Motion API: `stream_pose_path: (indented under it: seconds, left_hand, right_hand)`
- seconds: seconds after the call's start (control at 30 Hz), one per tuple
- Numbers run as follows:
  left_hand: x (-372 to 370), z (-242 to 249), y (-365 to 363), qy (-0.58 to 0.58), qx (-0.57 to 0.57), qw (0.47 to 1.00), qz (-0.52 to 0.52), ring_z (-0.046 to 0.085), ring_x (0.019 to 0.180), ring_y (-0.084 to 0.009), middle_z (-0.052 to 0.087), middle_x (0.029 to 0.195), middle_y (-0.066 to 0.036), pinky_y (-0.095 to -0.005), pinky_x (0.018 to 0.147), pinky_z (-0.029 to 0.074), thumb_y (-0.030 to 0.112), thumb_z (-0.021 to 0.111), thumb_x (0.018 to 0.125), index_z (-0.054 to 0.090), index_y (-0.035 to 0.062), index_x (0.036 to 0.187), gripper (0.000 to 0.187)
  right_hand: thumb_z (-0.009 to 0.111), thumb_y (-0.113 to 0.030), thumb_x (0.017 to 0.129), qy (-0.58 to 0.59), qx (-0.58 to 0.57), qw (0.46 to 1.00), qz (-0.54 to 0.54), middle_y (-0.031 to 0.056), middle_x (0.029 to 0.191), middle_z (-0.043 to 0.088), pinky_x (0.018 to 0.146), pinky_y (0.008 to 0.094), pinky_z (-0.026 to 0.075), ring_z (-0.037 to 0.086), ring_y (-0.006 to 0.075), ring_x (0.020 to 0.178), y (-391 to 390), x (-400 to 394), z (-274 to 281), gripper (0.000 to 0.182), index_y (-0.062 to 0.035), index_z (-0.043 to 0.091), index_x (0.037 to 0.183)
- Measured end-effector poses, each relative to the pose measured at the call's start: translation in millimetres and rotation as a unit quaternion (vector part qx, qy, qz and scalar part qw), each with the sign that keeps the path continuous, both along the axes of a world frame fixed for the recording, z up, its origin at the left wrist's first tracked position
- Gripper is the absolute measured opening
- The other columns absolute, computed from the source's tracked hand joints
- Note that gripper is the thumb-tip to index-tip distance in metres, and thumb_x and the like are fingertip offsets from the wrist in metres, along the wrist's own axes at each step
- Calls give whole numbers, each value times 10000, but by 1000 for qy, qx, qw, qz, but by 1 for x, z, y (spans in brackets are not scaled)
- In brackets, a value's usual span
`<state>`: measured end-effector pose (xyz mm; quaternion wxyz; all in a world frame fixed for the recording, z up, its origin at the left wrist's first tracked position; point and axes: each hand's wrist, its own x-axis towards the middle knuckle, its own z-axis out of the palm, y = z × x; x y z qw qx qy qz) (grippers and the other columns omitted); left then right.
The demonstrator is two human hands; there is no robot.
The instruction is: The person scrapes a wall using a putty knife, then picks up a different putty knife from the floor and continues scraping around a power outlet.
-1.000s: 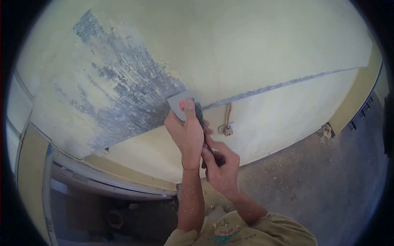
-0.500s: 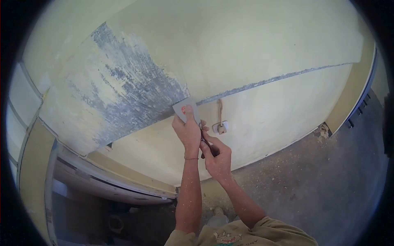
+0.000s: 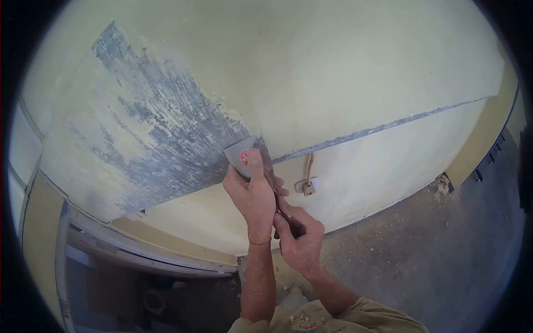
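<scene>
A flat metal scraper (image 3: pixel 240 149) with a red mark on its blade lies against the wall at the lower right of a grey, scraped patch (image 3: pixel 166 122). My left hand (image 3: pixel 252 194) is closed on the blade, thumb pressed on its face near the mark. Lower down, my right hand (image 3: pixel 302 238) wraps around the dark handle, most of which the fingers hide. Cream paint (image 3: pixel 344 66) covers the wall right of the patch, and its edge meets the blade's upper corner.
A wall socket (image 3: pixel 305 186) with a cable sits right of my hands, below a rough grey ledge line (image 3: pixel 377 131). Pale flakes dot the concrete floor (image 3: pixel 388 250). At lower left is a door frame or cabinet opening (image 3: pixel 150 250).
The scraper has slid a little up the wall, nearer the paint edge, and its blade sits at a different tilt. Both hands keep their hold. The whole view has shifted slightly.
</scene>
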<state>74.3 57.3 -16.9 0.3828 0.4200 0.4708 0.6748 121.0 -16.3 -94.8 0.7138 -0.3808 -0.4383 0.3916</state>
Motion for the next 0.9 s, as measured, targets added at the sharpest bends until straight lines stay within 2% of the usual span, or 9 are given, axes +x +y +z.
stream_pose_path:
  seconds: [0.17, 0.23, 0.3, 0.37, 0.4, 0.43, 0.5, 0.6, 0.9]
  left_hand:
    - [-2, 26, 0, 44, 23, 999, 3, 541, 445, -158, 571, 659, -115, -294, 376, 442, 270, 586, 930, 545, -62, 822, 352]
    - [-5, 43, 25, 201, 239, 940, 135, 544, 530, -166, 566, 645, -113, -339, 485, 445, 276, 591, 916, 547, -90, 779, 394]
    - [0, 104, 14, 146, 143, 975, 82, 545, 624, -183, 563, 637, -120, -388, 601, 444, 286, 603, 901, 545, -114, 766, 427]
    - [-2, 106, 8, 180, 138, 967, 118, 540, 623, -180, 562, 638, -122, -389, 600, 444, 293, 601, 901, 545, -116, 764, 435]
    - [-3, 102, 11, 211, 138, 954, 160, 535, 622, -177, 562, 639, -124, -390, 598, 443, 300, 599, 901, 544, -118, 762, 444]
    - [-10, 74, 18, 230, 162, 944, 171, 537, 536, -155, 565, 645, -120, -340, 487, 430, 278, 591, 917, 562, -93, 789, 394]
    - [-5, 32, 2, 51, 113, 992, 10, 539, 456, -151, 554, 636, -109, -291, 392, 423, 264, 571, 940, 554, -56, 804, 348]
    - [-3, -11, -5, 10, 52, 999, -1, 558, 433, -170, 534, 618, -87, -289, 361, 459, 275, 562, 955, 528, -35, 856, 327]
    - [-7, -25, -6, -7, -9, 1000, -8, 554, 462, -139, 474, 563, -26, -276, 369, 475, 325, 572, 957, 514, 8, 847, 340]
  right_hand:
    - [602, 8, 905, 2, 36, 999, -21, 42, 758, 626, 551, 207, 429, 515, 45, 645, 5, -7, 21, 245, 74, 613, 1142]
    - [613, 24, 890, 8, 97, 995, -31, 67, 794, 648, 606, 206, 454, 529, 49, 714, 21, -5, 49, 253, 91, 608, 1134]
    - [614, 27, 889, 14, 128, 991, -24, 80, 816, 658, 616, 211, 460, 535, 52, 731, 31, 0, 82, 253, 94, 606, 1133]
    - [613, 32, 887, 5, 143, 990, 6, 98, 848, 668, 626, 218, 464, 547, 52, 756, 31, 2, 106, 255, 97, 605, 1133]
    - [613, 32, 887, 2, 150, 989, 5, 98, 848, 668, 626, 218, 464, 547, 52, 756, 28, 2, 94, 255, 97, 605, 1133]
    - [609, 10, 902, -20, 139, 990, -15, 61, 810, 637, 586, 207, 451, 525, 47, 685, 25, -2, 66, 257, 68, 611, 1152]
    - [603, -9, 917, -25, 108, 993, -29, 29, 786, 618, 550, 200, 441, 509, 43, 626, 14, -5, 26, 268, 36, 612, 1181]
    - [598, -2, 916, -3, 59, 998, -8, 43, 816, 641, 556, 209, 450, 521, 44, 645, -2, -2, -7, 285, 32, 605, 1199]
    - [596, 7, 913, -27, 15, 999, -12, 48, 813, 653, 548, 210, 447, 521, 45, 632, -8, -6, -19, 289, 43, 601, 1199]
